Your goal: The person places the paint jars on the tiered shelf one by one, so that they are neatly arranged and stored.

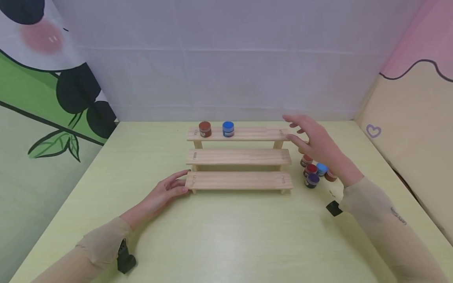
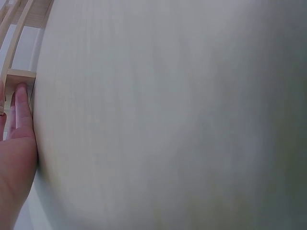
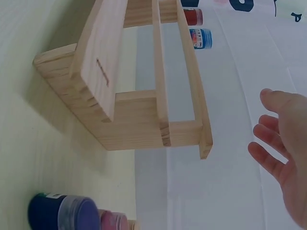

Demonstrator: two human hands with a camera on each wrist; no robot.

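A three-tier wooden rack point(image 1: 238, 157) stands on the table. On its top tier, toward the left, sit a brown paint jar point(image 1: 205, 129) and a blue paint jar point(image 1: 228, 129). My left hand point(image 1: 166, 192) holds the left end of the lowest tier, thumb in front and fingers reaching behind; the left wrist view shows fingertips point(image 2: 21, 88) against the support under the plank. Raised by the top tier's right end is my right hand point(image 1: 315, 139), fingers spread and loosely bent, nothing in them. In the right wrist view it is apart from the rack.
Several paint jars cluster right of the rack, among them a purple one point(image 1: 312, 181), a dark red one point(image 1: 310, 170) and a light blue one point(image 1: 321, 169). My right hand and forearm partly cover the group. A pale wall point(image 1: 233, 78) rises behind the table.
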